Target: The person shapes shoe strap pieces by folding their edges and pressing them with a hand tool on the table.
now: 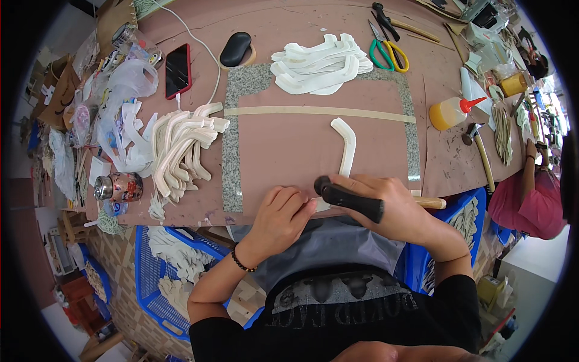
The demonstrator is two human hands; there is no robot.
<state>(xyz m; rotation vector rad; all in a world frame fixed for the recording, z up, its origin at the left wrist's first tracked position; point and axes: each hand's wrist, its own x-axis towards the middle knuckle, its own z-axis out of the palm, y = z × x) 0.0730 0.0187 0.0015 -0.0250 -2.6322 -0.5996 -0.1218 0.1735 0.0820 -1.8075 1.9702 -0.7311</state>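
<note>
My right hand [386, 199] is wrapped round a hammer with a black head [356, 202] and a wooden handle [429, 203], at the table's near edge. The black head hangs beside the fingertips of my left hand [282, 214]. Those fingers are bent and pressed on a small white strip [323, 205], which the hammer and both hands mostly hide. Just beyond my right hand a bent white strip [346, 145] lies on the brown table covering. A stack of cream strips [184, 145] is to the left, and a white pile [319, 65] lies at the far side.
Scissors [388, 49], pliers [384, 17], a glue bottle [449, 113] and a second hammer [479, 151] lie to the right. A phone [178, 71], black case [236, 48] and can [119, 187] are left. Blue baskets [158, 301] stand below the edge. A person in red [528, 202] sits at far right.
</note>
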